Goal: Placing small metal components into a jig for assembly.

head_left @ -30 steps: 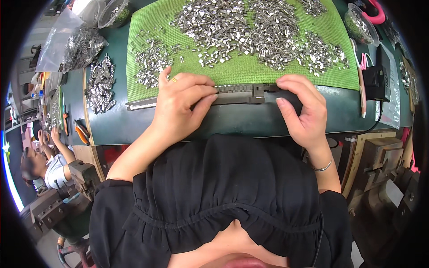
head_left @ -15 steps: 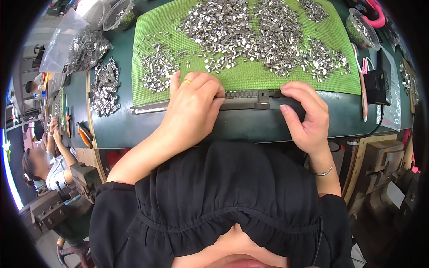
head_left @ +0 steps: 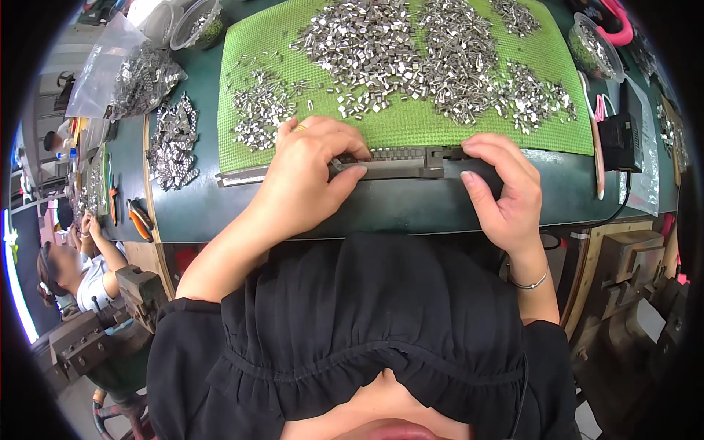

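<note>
A long, narrow metal jig (head_left: 396, 170) lies along the near edge of the green mat, with a row of small metal links (head_left: 396, 155) in its channel and a raised block (head_left: 431, 163) near its right end. My left hand (head_left: 304, 169) grips the jig from the left, thumb on the near side and index finger across the top; anything small under those fingers is hidden. At the right end, the curved index finger of my right hand (head_left: 510, 187) touches the dark end piece, while its thumb stands apart below. Loose metal pieces (head_left: 359, 44) lie heaped on the green mat (head_left: 293, 158).
Left of the mat are a pile of linked metal strips (head_left: 173, 143), a clear plastic bag of metal parts (head_left: 139, 81) and orange-handled pliers (head_left: 139, 220). Round clear tubs (head_left: 198, 26) stand behind. At right are a black box with a cable (head_left: 620, 136) and a vise (head_left: 623, 271).
My left hand has turned slightly and its thumb has opened away from the index finger, showing more of the jig between them. My right hand has barely moved.
</note>
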{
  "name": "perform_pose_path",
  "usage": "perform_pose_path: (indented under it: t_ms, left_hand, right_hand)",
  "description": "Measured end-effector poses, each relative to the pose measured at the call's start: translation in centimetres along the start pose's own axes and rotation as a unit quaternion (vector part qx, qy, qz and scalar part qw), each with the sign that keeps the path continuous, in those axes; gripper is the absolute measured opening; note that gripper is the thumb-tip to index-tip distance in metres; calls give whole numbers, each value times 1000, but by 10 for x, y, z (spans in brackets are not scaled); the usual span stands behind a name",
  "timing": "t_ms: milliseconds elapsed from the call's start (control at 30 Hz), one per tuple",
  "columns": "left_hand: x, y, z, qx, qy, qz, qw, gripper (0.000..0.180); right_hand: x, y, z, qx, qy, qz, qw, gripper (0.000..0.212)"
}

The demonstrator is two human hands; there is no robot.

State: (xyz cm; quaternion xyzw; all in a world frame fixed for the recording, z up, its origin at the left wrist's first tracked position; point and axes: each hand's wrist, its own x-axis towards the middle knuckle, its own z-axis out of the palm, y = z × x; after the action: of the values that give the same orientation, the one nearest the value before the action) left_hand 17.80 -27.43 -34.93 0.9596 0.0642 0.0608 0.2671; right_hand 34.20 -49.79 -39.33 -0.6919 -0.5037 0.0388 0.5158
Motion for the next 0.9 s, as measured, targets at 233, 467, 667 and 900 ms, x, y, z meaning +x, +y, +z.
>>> perform_pose_path:
  t_ms: [233,467,667,900]
  left_hand:
    - [4,7,13,38,61,-39,997,21]
    - [8,11,13,26,146,-2,989,32]
    - [89,61,42,131,83,176,972,26]
    - [147,59,60,192,70,248,947,13]
  right_hand:
    - [-1,-1,-5,18,28,0,999,23]
    - [-9,16,-32,-166,158,37,973,17]
    - [-5,25,-33,-258,117,36,958,17]
    - [0,26,-33,-266,108,35,957,14]
